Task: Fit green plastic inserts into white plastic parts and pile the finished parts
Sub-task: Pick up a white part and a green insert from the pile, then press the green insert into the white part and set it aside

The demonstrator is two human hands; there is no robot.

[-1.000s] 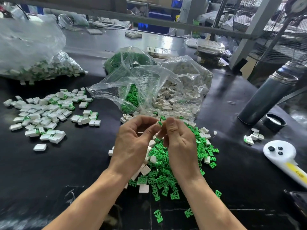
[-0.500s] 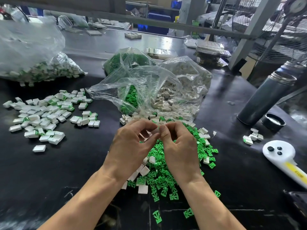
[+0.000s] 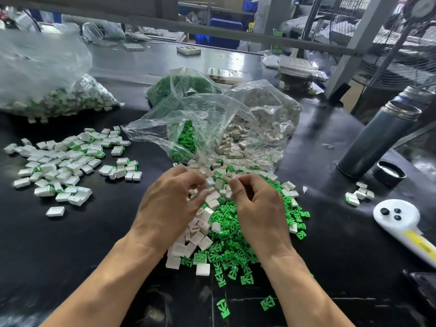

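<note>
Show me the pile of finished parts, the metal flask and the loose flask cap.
pile of finished parts (image 3: 63, 166), head view, middle of the heap.
metal flask (image 3: 377, 140), head view, its grey body.
flask cap (image 3: 388, 172), head view, its black rim.

We see the left hand (image 3: 168, 206) and right hand (image 3: 258, 208), earlier joined at the fingertips, now parted and lowered onto the loose parts pile (image 3: 221, 234) at 6 o'clock

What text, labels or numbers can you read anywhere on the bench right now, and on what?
None can be read.
yellow strip on the white handheld device: dark print, too blurred to read.
small yellow label behind the far rail: too small to read.
green inserts, white parts, plastic bags, grey flask: no print visible.
</note>
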